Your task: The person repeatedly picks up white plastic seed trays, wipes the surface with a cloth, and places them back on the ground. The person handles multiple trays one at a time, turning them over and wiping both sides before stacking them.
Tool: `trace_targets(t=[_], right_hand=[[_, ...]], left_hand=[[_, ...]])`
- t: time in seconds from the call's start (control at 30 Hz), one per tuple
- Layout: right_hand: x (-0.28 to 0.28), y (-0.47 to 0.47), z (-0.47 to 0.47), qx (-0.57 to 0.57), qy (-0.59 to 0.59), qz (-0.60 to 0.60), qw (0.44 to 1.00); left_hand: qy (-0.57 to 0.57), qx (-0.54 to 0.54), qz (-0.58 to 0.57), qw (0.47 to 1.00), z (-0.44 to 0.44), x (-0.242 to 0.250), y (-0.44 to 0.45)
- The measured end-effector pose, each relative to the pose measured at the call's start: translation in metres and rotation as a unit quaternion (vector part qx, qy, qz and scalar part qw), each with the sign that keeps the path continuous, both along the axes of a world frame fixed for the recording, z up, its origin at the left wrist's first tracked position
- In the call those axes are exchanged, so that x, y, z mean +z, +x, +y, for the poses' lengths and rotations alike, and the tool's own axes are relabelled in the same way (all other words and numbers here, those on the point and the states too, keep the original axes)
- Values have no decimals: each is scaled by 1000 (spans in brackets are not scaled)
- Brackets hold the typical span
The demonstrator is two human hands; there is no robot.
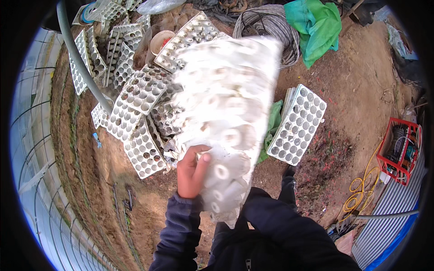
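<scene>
My left hand [192,171] grips the left edge of a white seedling tray [234,135], thumb on the near face. The tray is tilted up in front of me, blurred, with rows of rounded cell bottoms showing. My right sleeve runs up behind its lower right edge, and the right hand is out of view there. Left of the tray lies a loose heap of used white seedling trays [144,149], some with soil in their cells. To the right, a stack of similar trays [298,123] sits partly over green sheeting [276,118].
A coiled grey hose [268,20] and green sacking [313,34] lie at the back. A red crate [398,150] of equipment stands at right, near a yellow cord [359,194]. A grey pipe [79,59] slants over the heap. Plastic greenhouse sheeting [34,135] rises at left.
</scene>
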State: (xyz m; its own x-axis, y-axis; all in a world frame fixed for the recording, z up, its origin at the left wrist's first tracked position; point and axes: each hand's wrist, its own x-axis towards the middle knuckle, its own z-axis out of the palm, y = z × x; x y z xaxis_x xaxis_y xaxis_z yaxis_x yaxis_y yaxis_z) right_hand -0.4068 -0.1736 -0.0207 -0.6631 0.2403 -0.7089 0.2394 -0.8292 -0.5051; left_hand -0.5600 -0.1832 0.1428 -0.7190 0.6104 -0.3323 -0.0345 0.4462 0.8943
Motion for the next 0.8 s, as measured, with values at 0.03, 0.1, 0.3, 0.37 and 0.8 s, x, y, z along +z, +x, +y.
trace_targets(t=[0.03, 0.1, 0.3, 0.37, 0.8], right_hand=[[1, 4, -1, -4, -15, 3, 1000], [1, 14, 4, -15, -37, 5, 999], [-6, 29, 48, -89, -54, -11, 994], [-8, 34, 63, -113, -44, -19, 992], [17, 16, 90, 42, -218, 107, 969]], left_hand=[[7, -32, 38, 999, 7, 1, 1], [-13, -60, 32, 998, 19, 4, 7], [2, -84, -29, 996, 27, 9, 11], [54, -24, -24, 998, 18, 1, 1], [-33, 198, -265, 943, -167, -17, -28]])
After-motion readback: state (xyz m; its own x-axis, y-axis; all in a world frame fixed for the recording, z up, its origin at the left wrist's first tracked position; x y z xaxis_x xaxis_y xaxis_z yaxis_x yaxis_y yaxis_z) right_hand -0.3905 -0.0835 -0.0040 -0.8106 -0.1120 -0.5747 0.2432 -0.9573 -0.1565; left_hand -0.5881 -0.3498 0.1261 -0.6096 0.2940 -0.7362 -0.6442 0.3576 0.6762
